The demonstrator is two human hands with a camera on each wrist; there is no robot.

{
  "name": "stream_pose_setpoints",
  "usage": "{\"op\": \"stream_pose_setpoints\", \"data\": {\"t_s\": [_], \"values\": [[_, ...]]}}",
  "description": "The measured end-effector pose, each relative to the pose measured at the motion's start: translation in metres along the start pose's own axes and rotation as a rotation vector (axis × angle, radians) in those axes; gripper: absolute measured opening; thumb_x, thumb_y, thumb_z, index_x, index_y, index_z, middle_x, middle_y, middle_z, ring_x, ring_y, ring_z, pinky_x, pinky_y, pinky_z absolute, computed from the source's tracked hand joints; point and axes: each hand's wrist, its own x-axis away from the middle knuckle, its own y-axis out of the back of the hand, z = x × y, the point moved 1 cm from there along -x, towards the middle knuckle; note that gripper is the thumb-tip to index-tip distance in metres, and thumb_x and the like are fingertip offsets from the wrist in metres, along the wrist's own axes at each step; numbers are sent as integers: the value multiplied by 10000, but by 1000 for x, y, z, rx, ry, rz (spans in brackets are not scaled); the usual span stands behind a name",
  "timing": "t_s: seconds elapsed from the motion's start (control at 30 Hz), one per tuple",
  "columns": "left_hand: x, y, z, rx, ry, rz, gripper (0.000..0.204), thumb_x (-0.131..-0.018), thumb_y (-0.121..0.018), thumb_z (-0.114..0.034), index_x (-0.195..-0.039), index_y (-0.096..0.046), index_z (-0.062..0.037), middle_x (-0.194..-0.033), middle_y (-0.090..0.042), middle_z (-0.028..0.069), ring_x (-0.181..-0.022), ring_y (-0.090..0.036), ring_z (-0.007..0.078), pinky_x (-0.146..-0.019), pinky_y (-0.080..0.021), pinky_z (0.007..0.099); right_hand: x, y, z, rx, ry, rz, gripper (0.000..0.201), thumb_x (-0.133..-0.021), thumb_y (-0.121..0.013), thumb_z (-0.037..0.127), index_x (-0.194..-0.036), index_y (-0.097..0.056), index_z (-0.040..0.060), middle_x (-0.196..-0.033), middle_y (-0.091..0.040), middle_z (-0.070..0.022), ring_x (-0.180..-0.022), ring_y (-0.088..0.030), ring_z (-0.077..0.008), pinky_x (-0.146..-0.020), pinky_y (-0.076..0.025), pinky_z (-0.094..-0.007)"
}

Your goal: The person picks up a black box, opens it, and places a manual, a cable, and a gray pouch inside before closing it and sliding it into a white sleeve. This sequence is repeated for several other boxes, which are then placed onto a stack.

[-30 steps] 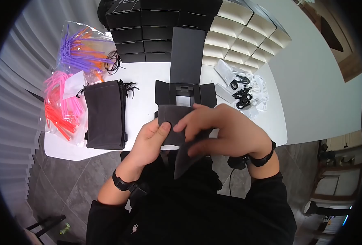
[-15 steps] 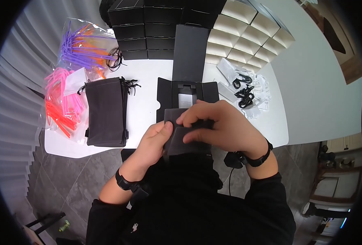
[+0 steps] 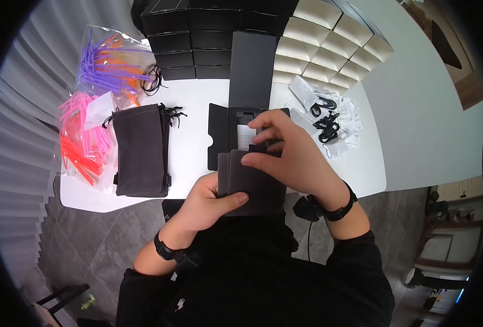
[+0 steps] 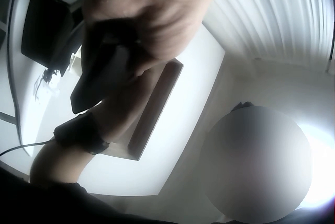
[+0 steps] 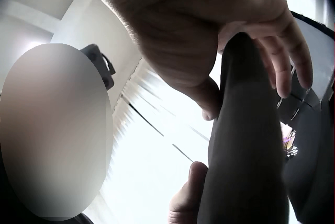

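A: What does the person in black hold?
B: A folded dark grey cloth [image 3: 258, 188], gripped in both hands at the near edge of a white table [image 3: 192, 131].
A: The left hand?
B: The left hand [image 3: 206, 204] pinches the cloth's lower left side, thumb laid flat across the near face, fingers hidden behind.
A: And the right?
B: The right hand [image 3: 296, 155] curves loosely round the upper edge, thumb against the near face, the visible fingers bent and spaced apart beyond it. How firmly it holds, I cannot tell.
A: What lies just past the cloth?
B: An open black box [image 3: 218, 131], its long lid folded away from the person, a white paper [image 3: 246, 136] showing inside. The cloth overlaps its near end in the head view.
A: Elsewhere on the table?
B: A stack of dark drawstring pouches [image 3: 140, 152] to the left, beside clear bags of purple and orange strips [image 3: 102, 73] and pink and red ones. Black cables [image 3: 328, 125] lie at right, among white packets. Behind rise stacked black boxes [image 3: 198, 41], next to rows of white-lined boxes [image 3: 318, 43].
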Motion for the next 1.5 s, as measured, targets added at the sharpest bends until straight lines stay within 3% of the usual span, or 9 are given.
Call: {"op": "stream_pose_setpoints", "data": {"t_s": [0.17,0.27,0.37,0.5,0.7,0.93,1.17,1.37,1.5], "values": [[2,-4,-9,114,17,-109,289,-929,-619,23,-1217,-646,23,-1133,-699,62,-1049,-645,137,-920,-514,294,13,5,-33,-531,-251,161,373,-853,-815,150,-1140,-614,22,-1030,-659,-41,-924,-610,-68,-733,-505,-244],[1,-1,-8,109,94,-110,296,-922,-603,35,-1214,-653,21,-1118,-704,64,-1043,-654,142,-915,-519,295,20,4,-51,-466,-308,252,363,-860,-802,128,-1157,-615,35,-987,-666,-11,-886,-612,-60,-730,-504,-240],[0,1,-5,89,184,-117,270,-937,-591,18,-1199,-659,25,-1104,-709,75,-1029,-668,147,-903,-532,290,27,-2,-58,-428,-388,148,309,-881,-765,99,-1144,-620,22,-977,-682,-9,-865,-629,-66,-736,-508,-233],[-1,-2,-6,228,240,-212,228,-976,-576,-22,-1182,-658,32,-1100,-712,96,-996,-689,153,-875,-559,278,39,-24,-64,-856,-421,4,299,-911,-726,119,-1167,-630,-2,-1034,-694,-41,-901,-652,-92,-758,-522,-243],[-2,-3,-9,177,270,-269,223,-1009,-565,-65,-1196,-647,23,-1105,-710,109,-984,-696,152,-872,-568,269,45,-22,-67,-715,-430,115,347,-927,-711,160,-1210,-626,-22,-1012,-706,-60,-884,-664,-111,-753,-536,-262],[-20,-5,-52,-5,225,-215,246,-1009,-619,-152,-1161,-657,38,-956,-723,123,-728,-711,176,-599,-603,292,32,0,-49,-622,-343,102,240,-950,-668,114,-1166,-660,10,-950,-707,-43,-774,-661,-93,-623,-526,-228],[-36,-4,-97,-156,131,-33,234,-921,-597,53,-1131,-701,51,-890,-732,92,-736,-690,105,-576,-488,186,9,32,-34,-549,-190,-5,245,-976,-507,3,-1116,-707,14,-906,-694,-38,-737,-667,-87,-575,-563,-228],[-29,-10,-69,-43,24,-45,275,-974,-569,-153,-1111,-706,42,-793,-685,29,-524,-442,-7,-483,-314,135,7,33,-62,-885,-306,32,181,-958,-540,31,-1074,-679,36,-945,-668,-69,-813,-672,-133,-655,-585,-276],[-19,-4,-44,-196,138,-190,167,-930,-686,-110,-1071,-722,-31,-790,-697,-3,-543,-524,-14,-504,-372,141,12,22,-66,-795,-331,142,308,-930,-637,38,-1233,-591,61,-1038,-666,-93,-885,-666,-137,-720,-582,-284]]}}
